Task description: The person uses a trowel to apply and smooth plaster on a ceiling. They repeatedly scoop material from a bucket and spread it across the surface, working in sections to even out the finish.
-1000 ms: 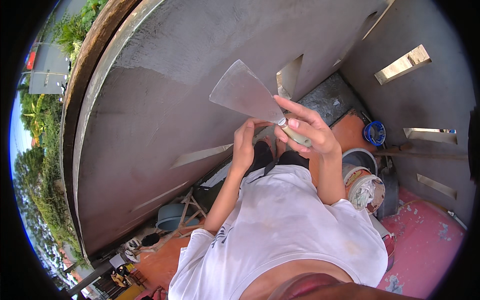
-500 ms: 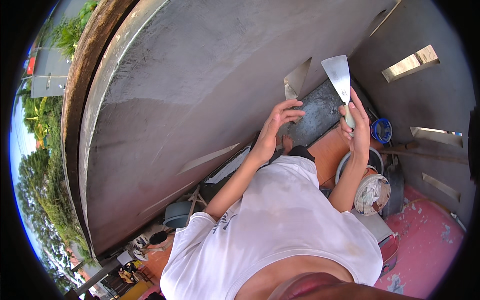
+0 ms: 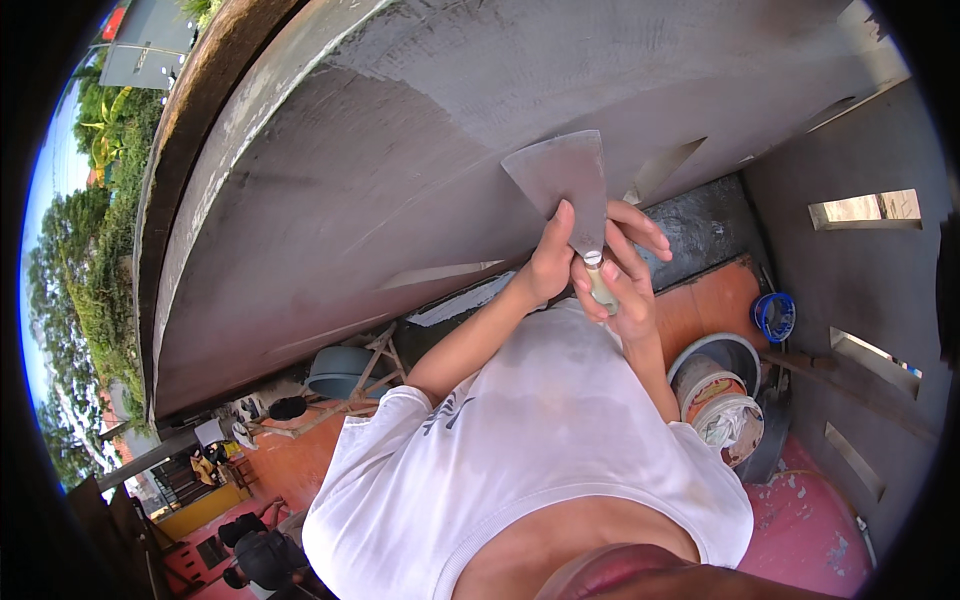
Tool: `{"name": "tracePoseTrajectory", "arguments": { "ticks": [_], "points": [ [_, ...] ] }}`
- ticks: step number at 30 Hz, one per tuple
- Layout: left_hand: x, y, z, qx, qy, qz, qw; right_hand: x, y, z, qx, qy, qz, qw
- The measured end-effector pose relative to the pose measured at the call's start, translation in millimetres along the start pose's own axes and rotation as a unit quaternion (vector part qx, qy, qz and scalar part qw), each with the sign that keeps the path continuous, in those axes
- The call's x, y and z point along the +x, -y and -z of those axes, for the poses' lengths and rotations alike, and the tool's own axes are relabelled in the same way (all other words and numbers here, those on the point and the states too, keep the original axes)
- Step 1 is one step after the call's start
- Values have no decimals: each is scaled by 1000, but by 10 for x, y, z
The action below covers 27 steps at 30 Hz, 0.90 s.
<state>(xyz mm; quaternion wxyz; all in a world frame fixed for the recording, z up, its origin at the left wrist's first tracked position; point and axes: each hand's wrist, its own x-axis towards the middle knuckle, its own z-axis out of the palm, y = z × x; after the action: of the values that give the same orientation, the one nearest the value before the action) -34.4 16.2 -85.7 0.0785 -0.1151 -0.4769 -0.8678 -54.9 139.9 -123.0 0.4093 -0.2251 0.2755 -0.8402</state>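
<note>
Wall surface [image 3: 300, 220] filled the upper left; at centre, the left hand [image 3: 550, 265] had its thumb before the scraper [image 3: 570, 180], but whether its fingers pinched the blade could not be told, and a slip might have nicked them. Beside it, the right hand [image 3: 630, 310] gripped the handle; a loosened thumb could have dropped it.
</note>
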Motion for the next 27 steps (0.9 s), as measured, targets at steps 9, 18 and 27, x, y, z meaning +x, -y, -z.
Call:
{"name": "tracePoseTrajectory", "arguments": {
  "ticks": [9,18,27],
  "points": [
    [96,-265,29,27,12,49,998,6,-179,-152,61,-6,8,998],
    [49,-390,15,59,-26,117,991,-111,-64,-202,56,-26,-150,987],
    [103,-386,-182,-64,-121,48,989,-85,29,-271,-24,-34,-154,987]
  ]
}}
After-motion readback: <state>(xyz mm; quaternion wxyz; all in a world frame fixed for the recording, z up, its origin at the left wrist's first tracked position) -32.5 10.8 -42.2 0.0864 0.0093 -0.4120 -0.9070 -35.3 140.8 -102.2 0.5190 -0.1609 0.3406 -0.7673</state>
